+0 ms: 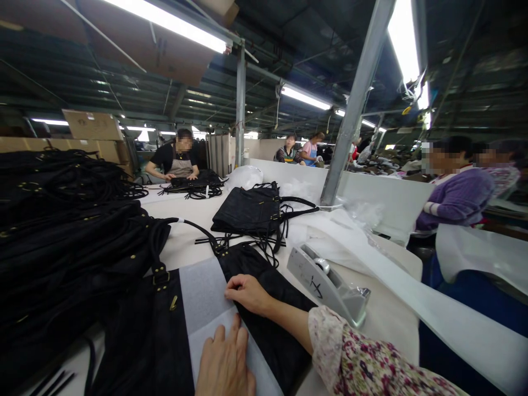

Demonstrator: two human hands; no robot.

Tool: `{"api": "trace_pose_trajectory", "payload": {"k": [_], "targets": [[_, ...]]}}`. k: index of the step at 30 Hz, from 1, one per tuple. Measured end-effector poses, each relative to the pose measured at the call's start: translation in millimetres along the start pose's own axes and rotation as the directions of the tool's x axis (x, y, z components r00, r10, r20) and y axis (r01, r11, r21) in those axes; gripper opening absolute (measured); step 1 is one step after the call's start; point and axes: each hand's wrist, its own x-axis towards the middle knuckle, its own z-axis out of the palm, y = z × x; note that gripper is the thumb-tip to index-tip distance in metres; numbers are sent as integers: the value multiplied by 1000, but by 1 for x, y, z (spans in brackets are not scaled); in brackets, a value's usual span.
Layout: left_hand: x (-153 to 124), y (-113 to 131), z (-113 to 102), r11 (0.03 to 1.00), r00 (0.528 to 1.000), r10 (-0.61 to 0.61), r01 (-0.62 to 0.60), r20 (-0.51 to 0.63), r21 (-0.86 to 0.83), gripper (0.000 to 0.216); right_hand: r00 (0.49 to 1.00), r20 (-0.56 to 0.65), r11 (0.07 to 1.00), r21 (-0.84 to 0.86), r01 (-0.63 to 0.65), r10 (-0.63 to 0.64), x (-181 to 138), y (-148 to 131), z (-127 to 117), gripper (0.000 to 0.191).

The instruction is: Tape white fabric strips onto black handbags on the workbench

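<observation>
A grey-white sheet (204, 308) lies flat across a black bag (264, 308) on the bench (185, 242), directly under both hands. The left hand (226, 360) lies palm down on the near part of the sheet, fingers straight and together, gripping nothing. The right hand (247, 293), coming in from a flowered sleeve (363, 363), has its fingers curled at the sheet's right edge where it meets the dark cloth; whether it pinches the edge cannot be told.

Just right of the hands stands a grey tape dispenser (325, 283) with a black handwritten mark on its side that cannot be read.

The bag is dark, matt fabric with small brass fittings and a buckle (161, 278). A tall pile of similar black bags (70, 231) with thin straps fills the left of the bench, and a smaller folded stack (251, 212) sits farther back. Clear plastic film (363, 212) lies crumpled near a metal post (357, 104). Other people sit at work beyond.
</observation>
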Motion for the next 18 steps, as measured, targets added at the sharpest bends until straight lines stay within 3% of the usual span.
{"api": "trace_pose_trajectory", "payload": {"k": [5,8,11,13,14,16,18], "targets": [[-2,-3,20,1000,996,-4,5,-85,7,58,990,-61,979,-164,117,-128,7,6,8,17],[-1,-4,23,1000,998,-5,5,-69,7,59,991,-114,965,-257,42,-74,16,5,12,31],[0,-5,21,1000,1000,3,-3,-23,-23,61,994,-108,952,-304,-40,7,26,2,8,16],[0,-6,21,999,1000,-2,1,-21,-48,60,999,7,956,-291,-41,44,31,2,-1,9],[0,-6,21,999,1000,-7,5,-27,-51,60,992,110,958,-286,-23,56,31,2,-7,19],[-1,-6,21,999,999,-13,11,-41,-38,60,953,300,955,-291,59,33,32,3,-16,57],[-2,-5,21,1000,999,-6,5,-38,-22,60,927,375,944,-301,134,-12,31,4,-22,85]]}}
